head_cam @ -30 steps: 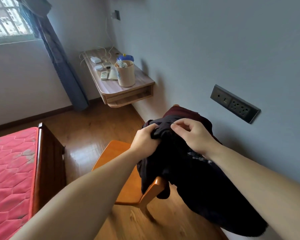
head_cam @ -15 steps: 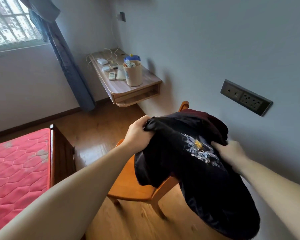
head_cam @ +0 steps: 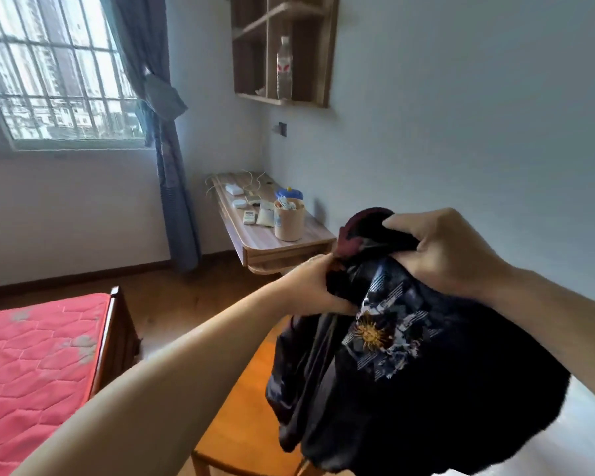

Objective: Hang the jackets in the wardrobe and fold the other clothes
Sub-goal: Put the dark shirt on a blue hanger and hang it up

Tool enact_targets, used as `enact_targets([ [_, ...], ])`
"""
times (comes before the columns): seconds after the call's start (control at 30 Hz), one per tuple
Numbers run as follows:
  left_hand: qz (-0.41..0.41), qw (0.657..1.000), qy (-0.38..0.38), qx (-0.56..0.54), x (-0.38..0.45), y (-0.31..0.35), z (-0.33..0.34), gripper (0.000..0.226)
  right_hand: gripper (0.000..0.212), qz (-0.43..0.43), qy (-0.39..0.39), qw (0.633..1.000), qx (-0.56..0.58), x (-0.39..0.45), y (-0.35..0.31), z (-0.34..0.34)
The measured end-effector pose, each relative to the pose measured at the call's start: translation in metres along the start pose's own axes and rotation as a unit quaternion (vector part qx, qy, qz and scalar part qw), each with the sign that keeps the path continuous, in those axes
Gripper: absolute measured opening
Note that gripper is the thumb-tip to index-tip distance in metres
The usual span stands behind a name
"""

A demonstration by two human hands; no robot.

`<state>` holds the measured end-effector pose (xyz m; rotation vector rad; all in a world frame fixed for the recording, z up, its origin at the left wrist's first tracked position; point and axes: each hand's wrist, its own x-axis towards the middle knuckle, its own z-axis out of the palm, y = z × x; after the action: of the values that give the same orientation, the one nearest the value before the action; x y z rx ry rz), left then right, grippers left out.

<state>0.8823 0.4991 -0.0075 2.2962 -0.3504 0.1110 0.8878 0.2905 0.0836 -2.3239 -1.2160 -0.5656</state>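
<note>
We see both hands raised in front of the grey wall, holding a bundle of dark clothes above a wooden chair (head_cam: 255,400). The left hand (head_cam: 310,286) has its grip clenched on the black shirt (head_cam: 426,389), fingers curled into the bunched cloth at the bundle's left edge. The right hand (head_cam: 450,252) grasps the top of the bundle, fingers curled over the black cloth. A maroon garment (head_cam: 358,228) peeks out between and above the two hands; whether the right hand holds it too we cannot tell, since the cloth is bunched and partly hidden. The shirt hangs down from the hands, its printed design with a gold sun (head_cam: 371,333) facing us, and its lower part drapes in front of the chair's seat.

Behind the hands a wall-mounted worktop (head_cam: 272,242) carries a beige cup (head_cam: 289,221) and several small items. Above it a wooden shelf (head_cam: 282,49) holds a bottle (head_cam: 284,68). At the left are a bed with a red mattress (head_cam: 38,355), a barred window (head_cam: 49,70) and a blue curtain (head_cam: 165,132).
</note>
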Motion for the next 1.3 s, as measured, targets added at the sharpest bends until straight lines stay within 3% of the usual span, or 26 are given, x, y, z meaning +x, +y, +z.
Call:
enact_targets([
  [0.07,-0.009,0.982,0.04,-0.184,-0.01,0.001,-0.014,0.051,0.032,-0.012,0.032,0.998,0.047,0.012,-0.016,-0.021],
  [0.13,-0.046,0.935,0.098,-0.338,-0.018,0.006,-0.032,0.048,0.014,-0.014,0.049,0.995,0.082,0.022,-0.028,-0.039],
  [0.2,-0.056,0.926,0.16,-0.337,-0.024,0.009,-0.054,0.051,0.004,-0.037,0.03,0.993,0.11,0.03,-0.046,-0.048],
  [0.23,-0.048,0.931,0.149,-0.329,-0.027,0.009,-0.066,0.051,0.006,-0.059,0.019,0.99,0.123,0.034,-0.058,-0.049],
  [0.33,-0.047,0.942,0.033,-0.332,-0.051,0.015,-0.093,0.039,0.007,-0.113,-0.018,0.983,0.145,0.047,-0.094,-0.047],
  [0.4,-0.063,0.952,0.008,-0.299,-0.067,0.013,-0.106,0.033,0.009,-0.127,-0.02,0.98,0.155,0.057,-0.109,-0.043],
  [0.47,-0.074,0.952,0.0,-0.296,-0.087,0.018,-0.118,0.042,0.017,-0.138,-0.02,0.974,0.178,0.067,-0.118,-0.039],
  [0.57,-0.096,0.963,0.07,-0.241,-0.114,0.022,-0.141,0.035,0.035,-0.14,-0.029,0.974,0.176,0.076,-0.118,-0.026],
  [0.63,-0.123,0.976,0.173,-0.042,-0.132,0.011,-0.159,0.038,0.043,-0.122,-0.037,0.978,0.167,0.075,-0.111,-0.01],
  [0.73,-0.113,0.908,0.294,0.275,-0.168,0.004,-0.181,0.056,0.031,-0.116,-0.054,0.977,0.172,0.068,-0.109,0.026],
  [0.8,-0.126,0.873,0.304,0.36,-0.194,0.013,-0.19,0.057,0.011,-0.119,-0.065,0.973,0.189,0.063,-0.115,0.05],
  [0.87,-0.15,0.866,0.334,0.339,-0.217,0.026,-0.201,0.06,0.014,-0.134,-0.071,0.969,0.197,0.061,-0.123,0.068],
  [0.97,-0.173,0.874,0.397,0.221,-0.245,0.062,-0.206,0.06,0.007,-0.172,-0.054,0.953,0.243,0.057,-0.138,0.086],
  [1.07,-0.18,0.869,0.433,0.157,-0.256,0.108,-0.194,0.067,0.013,-0.134,-0.04,0.939,0.315,0.039,-0.156,0.103],
  [1.13,-0.189,0.864,0.437,0.165,-0.256,0.135,-0.18,0.07,0.042,-0.103,-0.124,0.898,0.41,0.017,-0.163,0.121],
  [1.2,-0.206,0.859,0.427,0.194,-0.258,0.154,-0.171,0.07,0.07,-0.081,-0.301,0.823,0.475,-0.009,-0.166,0.142],
  [1.23,-0.214,0.858,0.419,0.206,-0.262,0.161,-0.168,0.071,0.077,-0.064,-0.373,0.775,0.506,-0.021,-0.166,0.151],
  [1.3,-0.237,0.859,0.402,0.209,-0.275,0.169,-0.16,0.073,0.079,-0.021,-0.417,0.687,0.594,-0.036,-0.165,0.167],
])
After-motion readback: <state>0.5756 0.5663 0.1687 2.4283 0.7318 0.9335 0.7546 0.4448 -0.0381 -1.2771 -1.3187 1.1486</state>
